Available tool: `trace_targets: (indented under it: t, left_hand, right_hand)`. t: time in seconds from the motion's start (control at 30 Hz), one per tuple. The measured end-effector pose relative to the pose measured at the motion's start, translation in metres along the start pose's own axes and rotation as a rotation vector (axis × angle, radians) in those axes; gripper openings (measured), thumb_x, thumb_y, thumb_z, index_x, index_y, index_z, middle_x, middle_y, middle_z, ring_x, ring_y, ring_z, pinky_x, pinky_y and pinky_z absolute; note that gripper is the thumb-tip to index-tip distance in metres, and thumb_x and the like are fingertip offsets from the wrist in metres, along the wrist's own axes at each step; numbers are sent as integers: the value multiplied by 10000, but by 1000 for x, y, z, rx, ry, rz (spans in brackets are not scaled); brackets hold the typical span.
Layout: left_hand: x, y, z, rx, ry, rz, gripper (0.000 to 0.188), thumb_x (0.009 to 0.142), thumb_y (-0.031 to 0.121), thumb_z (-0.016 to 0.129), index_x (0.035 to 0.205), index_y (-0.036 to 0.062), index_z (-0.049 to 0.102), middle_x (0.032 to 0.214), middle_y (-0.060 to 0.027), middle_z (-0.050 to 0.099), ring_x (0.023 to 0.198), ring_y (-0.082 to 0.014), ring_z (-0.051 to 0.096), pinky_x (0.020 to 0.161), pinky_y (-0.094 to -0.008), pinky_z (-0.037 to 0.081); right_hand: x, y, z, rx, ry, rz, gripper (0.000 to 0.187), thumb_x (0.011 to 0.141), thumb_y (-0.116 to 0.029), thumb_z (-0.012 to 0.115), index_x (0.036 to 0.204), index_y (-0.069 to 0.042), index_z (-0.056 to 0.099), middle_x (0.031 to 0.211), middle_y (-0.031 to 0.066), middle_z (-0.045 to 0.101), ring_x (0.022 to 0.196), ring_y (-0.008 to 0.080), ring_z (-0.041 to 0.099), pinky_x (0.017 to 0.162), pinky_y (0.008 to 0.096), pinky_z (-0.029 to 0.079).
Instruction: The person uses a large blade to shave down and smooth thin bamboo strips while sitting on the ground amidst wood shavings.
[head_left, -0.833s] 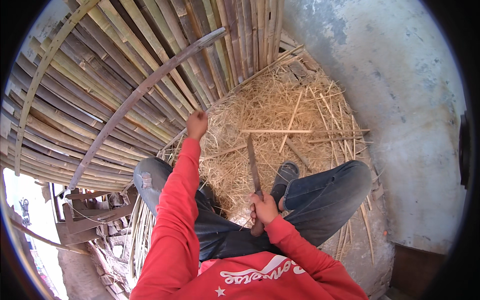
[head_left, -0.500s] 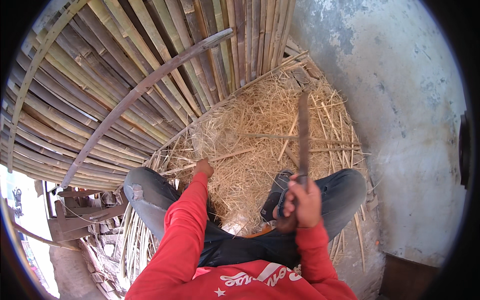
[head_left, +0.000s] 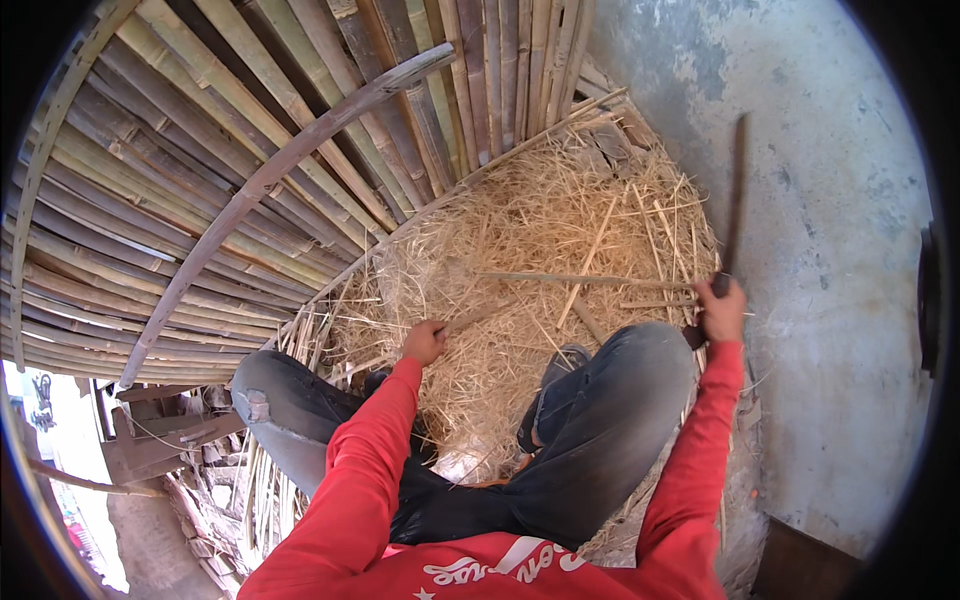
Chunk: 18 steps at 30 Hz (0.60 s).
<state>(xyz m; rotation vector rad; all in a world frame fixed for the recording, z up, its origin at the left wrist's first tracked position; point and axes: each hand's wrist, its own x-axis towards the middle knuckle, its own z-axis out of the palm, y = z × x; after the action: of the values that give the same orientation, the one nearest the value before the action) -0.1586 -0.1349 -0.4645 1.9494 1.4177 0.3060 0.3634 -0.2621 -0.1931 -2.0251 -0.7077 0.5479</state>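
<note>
Left hand: fingers curled closed, palm down, on the near end of a thin bamboo strip; how firm the pinch is cannot be told.
Held strip: runs from the fingers away from the body and to the right, low over the shavings; its long axis slants toward the right-hand side, and its far end is free.
Right hand: wrapped closed around the handle of a long, dark knife, well apart from the left hand.
Knife: blade nearly upright in the view, tip away from the body and leaning slightly right; the handle's butt shows just beside the right knee.
Strip to blade: the strip lies to the left of the knife, with the right shin and open shavings between; the left hand is the nearer one, touching it.
Long strip: crosswise beyond the held strip, its right end near the right hand.
Shavings: a loose pale heap between and beyond the legs, under the strips.
Bamboo panel: slats standing to the left, a curved crosspiece over them.
Wall: pale, worn, to the right, behind the blade in view; contact cannot be judged.
</note>
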Motion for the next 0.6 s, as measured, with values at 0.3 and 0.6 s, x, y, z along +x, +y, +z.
trace_targets:
  t: [0.3, 0.6]
  left_hand:
    - [-9, 13, -6, -169, -103, 25, 267, 971, 201, 618, 1084, -4, 747, 811, -161, 744, 740, -260, 725, 741, -376, 556]
    - [-14, 4, -17, -375, -316, -296, 212, 960, 144, 610, 880, -13, 729, 698, -83, 708, 665, -166, 682, 646, -334, 525]
  right_hand:
    - [59, 175, 167, -444, -258, -346, 364, 758, -230, 771, 1042, -19, 685, 898, 232, 707, 873, 441, 679, 805, 504, 535]
    - [11, 182, 163, -494, -257, -135, 190, 797, -140, 718, 948, -27, 700, 897, 252, 696, 933, 474, 655, 812, 523, 522]
